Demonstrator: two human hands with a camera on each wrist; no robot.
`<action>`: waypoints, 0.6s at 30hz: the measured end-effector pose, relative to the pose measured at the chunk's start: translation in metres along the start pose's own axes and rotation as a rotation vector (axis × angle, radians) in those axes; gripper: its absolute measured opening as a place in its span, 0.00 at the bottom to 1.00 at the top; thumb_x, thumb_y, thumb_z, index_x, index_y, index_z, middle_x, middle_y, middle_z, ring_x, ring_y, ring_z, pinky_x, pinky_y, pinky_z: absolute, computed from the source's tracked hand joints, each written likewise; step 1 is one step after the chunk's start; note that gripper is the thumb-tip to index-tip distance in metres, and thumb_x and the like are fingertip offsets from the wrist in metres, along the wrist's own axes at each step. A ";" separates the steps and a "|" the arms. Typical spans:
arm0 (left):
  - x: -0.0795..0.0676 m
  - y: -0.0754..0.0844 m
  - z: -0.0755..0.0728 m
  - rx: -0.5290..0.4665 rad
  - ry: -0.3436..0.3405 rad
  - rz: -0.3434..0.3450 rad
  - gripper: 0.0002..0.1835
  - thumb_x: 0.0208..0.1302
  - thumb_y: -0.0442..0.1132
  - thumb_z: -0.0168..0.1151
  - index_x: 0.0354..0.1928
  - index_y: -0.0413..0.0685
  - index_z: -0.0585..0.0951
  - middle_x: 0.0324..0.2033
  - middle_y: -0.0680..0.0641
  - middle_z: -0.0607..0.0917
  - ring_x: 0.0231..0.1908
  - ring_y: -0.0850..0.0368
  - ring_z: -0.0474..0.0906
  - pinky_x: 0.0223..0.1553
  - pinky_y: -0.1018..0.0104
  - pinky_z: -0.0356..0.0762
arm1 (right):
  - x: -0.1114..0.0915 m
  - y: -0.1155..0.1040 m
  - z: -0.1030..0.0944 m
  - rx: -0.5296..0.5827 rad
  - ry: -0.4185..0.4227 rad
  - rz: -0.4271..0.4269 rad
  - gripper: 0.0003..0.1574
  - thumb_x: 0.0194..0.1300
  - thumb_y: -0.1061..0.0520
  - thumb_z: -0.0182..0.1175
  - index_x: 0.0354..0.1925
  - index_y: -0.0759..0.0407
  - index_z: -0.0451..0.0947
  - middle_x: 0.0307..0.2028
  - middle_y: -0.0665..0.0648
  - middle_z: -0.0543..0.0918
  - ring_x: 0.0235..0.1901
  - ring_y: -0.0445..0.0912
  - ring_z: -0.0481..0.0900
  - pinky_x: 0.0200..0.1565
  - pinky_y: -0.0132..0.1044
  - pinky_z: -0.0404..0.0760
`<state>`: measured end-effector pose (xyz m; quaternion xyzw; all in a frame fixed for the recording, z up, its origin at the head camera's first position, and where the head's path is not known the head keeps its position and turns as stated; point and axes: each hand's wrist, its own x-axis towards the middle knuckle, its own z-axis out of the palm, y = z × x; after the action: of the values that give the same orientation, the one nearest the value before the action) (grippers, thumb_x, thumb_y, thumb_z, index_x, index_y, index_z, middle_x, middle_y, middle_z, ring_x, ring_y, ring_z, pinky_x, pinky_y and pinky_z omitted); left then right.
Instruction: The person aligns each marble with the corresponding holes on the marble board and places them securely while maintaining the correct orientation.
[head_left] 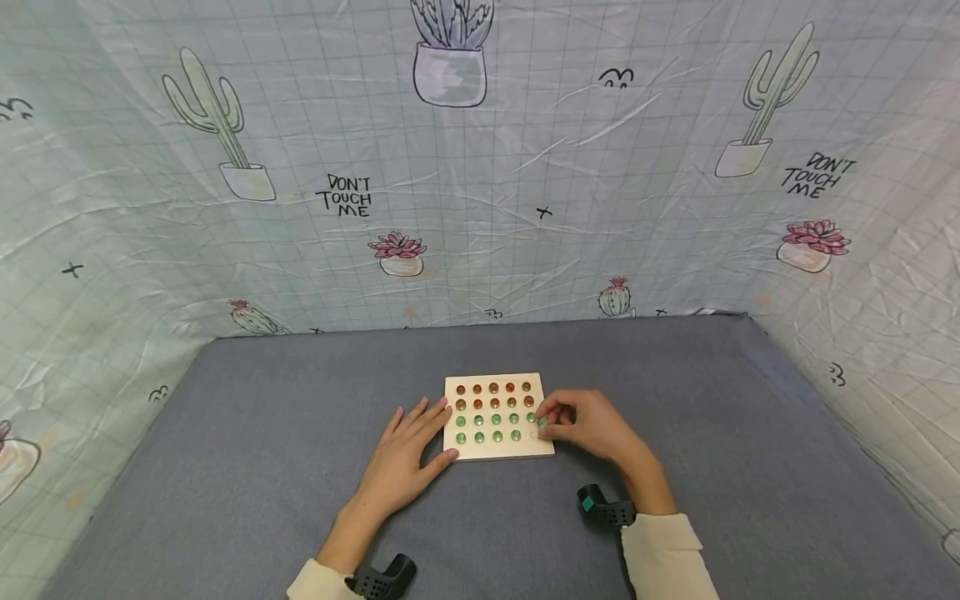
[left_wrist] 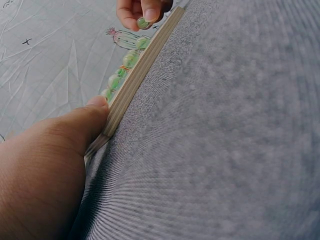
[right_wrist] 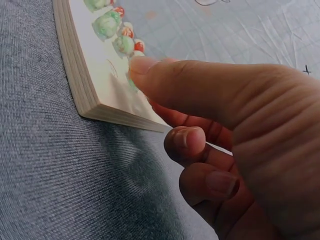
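A flat light-wood board [head_left: 498,451] lies on the table with rows of small round marbles in its hollows. Red-brown marbles [head_left: 493,388] fill the two far rows, green marbles [head_left: 497,436] the two near ones. At the near right corner one hollow [right_wrist: 112,68] is bare. My right hand [head_left: 594,421] pinches a green marble [left_wrist: 143,23] between thumb and finger, close over that end of the board. Against the board's left edge rests my left hand [head_left: 401,467], fingers spread, its thumb [left_wrist: 95,112] touching the near left corner.
Grey cloth [head_left: 300,433] covers the table around the board. Patterned fabric [head_left: 480,183] with cactus drawings hangs behind and at both sides. Each wrist wears a black strap device, one at the left wrist [head_left: 386,577] and one at the right [head_left: 603,507].
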<state>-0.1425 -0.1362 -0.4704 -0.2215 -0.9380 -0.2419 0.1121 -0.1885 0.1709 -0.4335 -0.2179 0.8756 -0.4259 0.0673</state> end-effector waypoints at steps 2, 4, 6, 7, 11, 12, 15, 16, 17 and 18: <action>0.000 0.000 0.000 -0.001 -0.001 -0.001 0.34 0.64 0.57 0.60 0.68 0.50 0.69 0.68 0.52 0.66 0.69 0.48 0.57 0.69 0.45 0.46 | 0.000 -0.001 0.001 0.007 -0.014 0.003 0.09 0.53 0.58 0.73 0.34 0.53 0.83 0.24 0.47 0.77 0.24 0.43 0.72 0.26 0.33 0.73; 0.000 0.000 0.000 -0.001 -0.001 -0.002 0.34 0.64 0.57 0.60 0.69 0.50 0.69 0.68 0.52 0.66 0.69 0.48 0.57 0.69 0.45 0.46 | -0.001 -0.002 0.001 0.011 -0.023 0.007 0.09 0.53 0.59 0.73 0.34 0.53 0.83 0.24 0.47 0.77 0.24 0.43 0.72 0.26 0.33 0.73; 0.000 0.000 0.000 0.001 -0.001 -0.002 0.34 0.64 0.57 0.60 0.69 0.50 0.69 0.68 0.52 0.66 0.69 0.48 0.57 0.69 0.45 0.46 | -0.001 -0.003 0.001 0.009 -0.031 0.009 0.09 0.53 0.59 0.73 0.34 0.53 0.83 0.24 0.47 0.77 0.23 0.43 0.72 0.25 0.33 0.73; 0.000 0.001 0.000 0.001 -0.003 -0.002 0.34 0.64 0.57 0.60 0.69 0.50 0.69 0.68 0.52 0.66 0.69 0.48 0.57 0.69 0.46 0.45 | -0.001 -0.003 0.001 0.007 -0.034 0.006 0.09 0.53 0.59 0.73 0.34 0.53 0.83 0.24 0.47 0.77 0.23 0.43 0.72 0.25 0.33 0.73; 0.000 0.001 0.000 0.006 -0.001 -0.001 0.34 0.64 0.57 0.60 0.69 0.50 0.69 0.68 0.52 0.66 0.69 0.48 0.57 0.69 0.45 0.46 | -0.001 -0.003 0.002 0.005 -0.056 -0.001 0.09 0.53 0.59 0.72 0.35 0.53 0.83 0.24 0.46 0.77 0.22 0.42 0.72 0.24 0.32 0.73; 0.000 0.001 0.000 0.006 -0.001 -0.001 0.34 0.64 0.57 0.60 0.69 0.50 0.69 0.68 0.52 0.66 0.69 0.48 0.57 0.69 0.45 0.46 | -0.001 -0.003 0.002 0.004 -0.060 -0.005 0.09 0.53 0.59 0.72 0.35 0.53 0.84 0.23 0.46 0.77 0.21 0.41 0.72 0.24 0.32 0.73; -0.001 0.002 0.001 0.004 0.002 -0.002 0.34 0.64 0.56 0.60 0.68 0.50 0.69 0.68 0.52 0.66 0.69 0.48 0.57 0.69 0.45 0.46 | -0.001 -0.004 0.003 0.000 -0.075 -0.012 0.10 0.54 0.59 0.72 0.36 0.52 0.84 0.23 0.46 0.77 0.20 0.41 0.72 0.24 0.32 0.73; -0.001 0.002 0.001 0.004 0.003 -0.002 0.34 0.64 0.56 0.60 0.68 0.50 0.69 0.68 0.51 0.66 0.69 0.47 0.57 0.69 0.45 0.46 | -0.001 -0.004 0.003 0.001 -0.078 -0.013 0.10 0.54 0.59 0.72 0.36 0.53 0.84 0.23 0.46 0.77 0.20 0.41 0.72 0.24 0.32 0.74; -0.001 0.002 0.001 0.002 0.004 -0.002 0.34 0.64 0.56 0.60 0.68 0.50 0.69 0.68 0.52 0.66 0.69 0.47 0.57 0.69 0.45 0.46 | -0.001 -0.004 0.004 -0.001 -0.080 -0.015 0.10 0.54 0.59 0.72 0.36 0.53 0.84 0.23 0.46 0.77 0.20 0.41 0.72 0.24 0.33 0.74; -0.001 0.002 0.001 0.005 0.005 -0.001 0.34 0.64 0.56 0.61 0.68 0.50 0.69 0.68 0.52 0.66 0.69 0.47 0.58 0.69 0.45 0.46 | -0.001 -0.004 0.004 -0.004 -0.082 -0.017 0.09 0.54 0.59 0.72 0.36 0.53 0.84 0.22 0.46 0.77 0.20 0.41 0.72 0.24 0.32 0.74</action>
<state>-0.1404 -0.1343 -0.4706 -0.2200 -0.9384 -0.2404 0.1150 -0.1847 0.1662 -0.4332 -0.2427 0.8711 -0.4152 0.0992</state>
